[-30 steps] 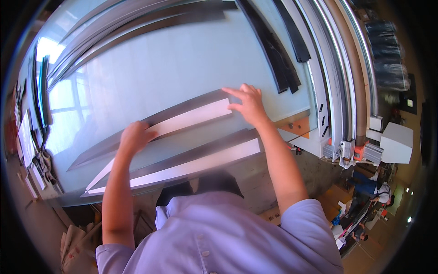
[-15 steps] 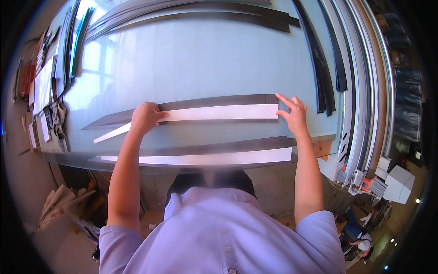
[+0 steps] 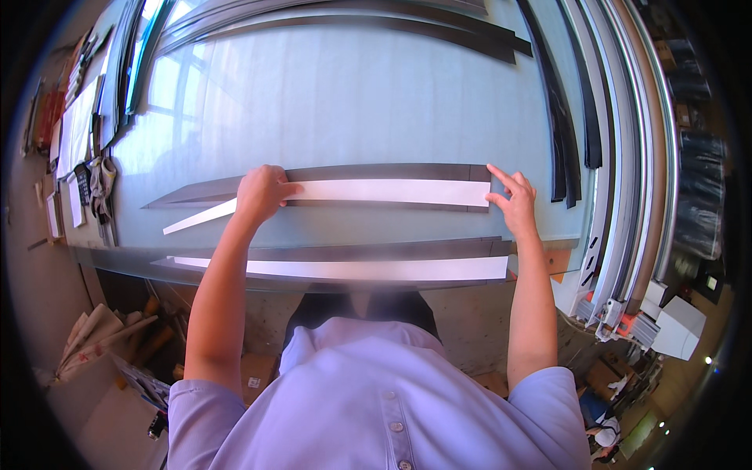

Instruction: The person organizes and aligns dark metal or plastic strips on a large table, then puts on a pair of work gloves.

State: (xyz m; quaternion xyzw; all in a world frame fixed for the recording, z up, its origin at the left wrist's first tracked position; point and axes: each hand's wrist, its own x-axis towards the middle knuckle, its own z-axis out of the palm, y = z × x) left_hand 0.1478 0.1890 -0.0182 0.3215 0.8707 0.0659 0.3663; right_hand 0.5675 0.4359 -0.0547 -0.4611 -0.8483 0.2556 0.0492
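A long white strip (image 3: pixel 392 191) lies on top of a wider dark grey strip (image 3: pixel 392 172) on the glass-like tabletop. My left hand (image 3: pixel 265 192) is closed over the strips toward their left part, its thumb pressed on the white one. From there, the white strip's narrow left end angles off toward me, away from the dark strip. At the right end my right hand (image 3: pixel 515 200) has thumb and index finger spread, the index fingertip at the dark strip's far corner and the thumb against the white strip's end. Nearer me, a second dark strip (image 3: pixel 439 249) carries another white strip (image 3: pixel 376 268) along the table's front edge.
Long dark strips (image 3: pixel 376 23) are stacked at the far side. More black strips (image 3: pixel 558 117) lie at the right, beside metal rails (image 3: pixel 627 117). Gloves (image 3: pixel 102 184) and a calculator (image 3: pixel 82 182) sit at the left edge. Rolled material (image 3: pixel 94 337) stands below on the left.
The view has shifted slightly. Both hands keep their places on the strips, left thumb on the white strip and right fingers at the right end. The white strip sits about the same on the dark one.
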